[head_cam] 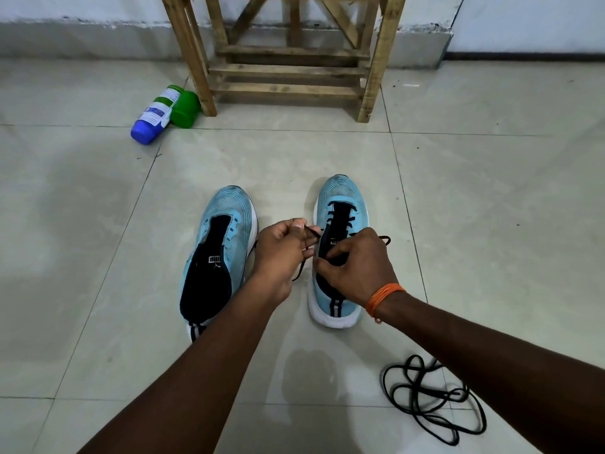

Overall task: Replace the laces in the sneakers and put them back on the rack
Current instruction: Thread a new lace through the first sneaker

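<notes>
Two light blue sneakers stand side by side on the tiled floor, toes pointing away from me. The left sneaker [226, 224] has no lace and its black tongue is open. The right sneaker [340, 198] carries a black lace [340, 221] crossed through its upper eyelets. My left hand [281, 253] pinches one end of that lace just left of the shoe. My right hand [357, 263] rests over the shoe's tongue, fingers closed on the lace's other part. A second loose black lace [425, 401] lies coiled on the floor at the lower right.
A wooden rack [288, 70] with slatted shelves stands against the wall straight ahead. A white bottle with a blue cap [154, 116] lies beside a green container [185, 108] at the rack's left leg. An orange thread band circles my right wrist.
</notes>
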